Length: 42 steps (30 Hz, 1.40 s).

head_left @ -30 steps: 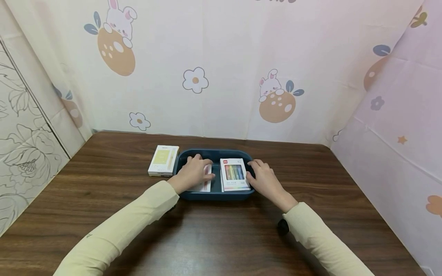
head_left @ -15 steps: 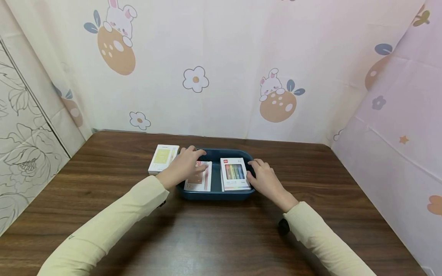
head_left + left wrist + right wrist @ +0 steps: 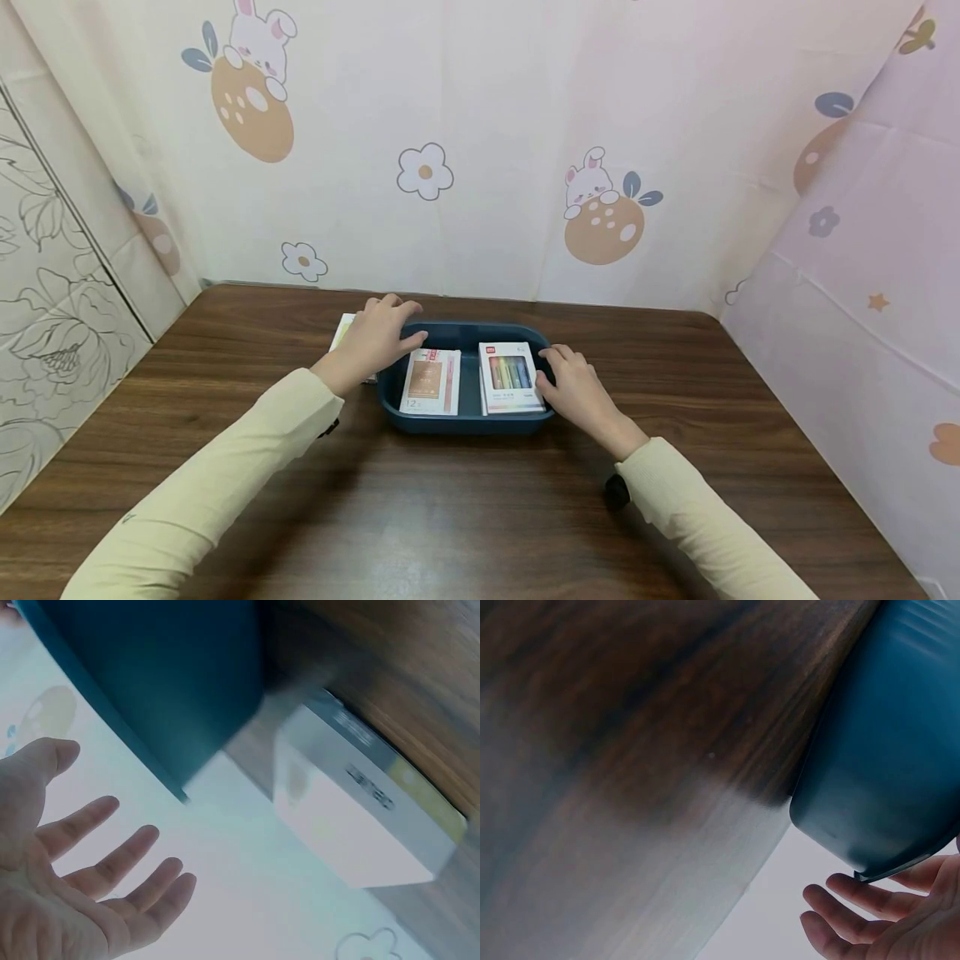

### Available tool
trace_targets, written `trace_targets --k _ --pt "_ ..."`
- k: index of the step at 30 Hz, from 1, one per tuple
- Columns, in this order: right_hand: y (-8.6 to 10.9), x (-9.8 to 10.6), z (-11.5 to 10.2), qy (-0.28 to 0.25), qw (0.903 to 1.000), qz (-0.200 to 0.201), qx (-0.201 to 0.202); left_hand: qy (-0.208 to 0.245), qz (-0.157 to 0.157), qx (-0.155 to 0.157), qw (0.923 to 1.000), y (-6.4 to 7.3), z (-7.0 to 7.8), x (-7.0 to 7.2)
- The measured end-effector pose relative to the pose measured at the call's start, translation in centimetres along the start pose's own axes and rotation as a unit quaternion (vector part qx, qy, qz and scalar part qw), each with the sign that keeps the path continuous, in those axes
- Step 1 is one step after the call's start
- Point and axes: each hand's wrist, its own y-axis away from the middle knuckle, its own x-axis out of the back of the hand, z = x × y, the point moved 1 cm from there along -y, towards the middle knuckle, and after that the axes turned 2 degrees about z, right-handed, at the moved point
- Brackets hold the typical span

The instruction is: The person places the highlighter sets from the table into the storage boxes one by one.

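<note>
My left hand (image 3: 371,337) hovers over the white box with a yellow-green panel (image 3: 341,332), hiding most of it. In the left wrist view the fingers of that hand (image 3: 97,877) are spread and hold nothing, apart from the white box (image 3: 352,802). My right hand (image 3: 577,387) rests with relaxed fingers at the right rim of the dark blue bin (image 3: 465,425). Inside the bin lie a white box with a brown panel (image 3: 427,383) on the left and a white box picturing coloured pens (image 3: 510,379) on the right.
The bin stands on a dark wooden table (image 3: 480,517). Behind the table's far edge hangs a pale patterned curtain (image 3: 495,208); a pinkish one (image 3: 862,333) borders the right side. The white box stands close to the bin's left end.
My left hand has lifted away from the brown-panelled box and moved left, out of the bin, to above the yellow-green-panelled box. The right hand stays at the rim.
</note>
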Motion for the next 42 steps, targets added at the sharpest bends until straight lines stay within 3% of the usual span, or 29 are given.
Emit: trace_targets --k 8,16,27,42 --pt "0.0 0.0 0.0 -0.004 1.0 0.0 -0.003 -0.017 0.025 0.012 0.9995 0.0 -2.2 0.2" --pt "0.0 -0.1 0.0 -0.005 1.0 -0.003 -0.008 -0.015 0.02 0.047 0.9986 -0.1 -4.5 -0.2" --pt "0.1 0.0 0.0 -0.005 1.0 0.001 -0.007 -0.014 -0.035 0.077 0.9963 0.3 -6.1 -1.2" --pt "0.1 -0.1 0.0 -0.004 0.9999 -0.002 -0.01 0.004 -0.079 0.119 0.9897 0.8 -7.0 -2.6"
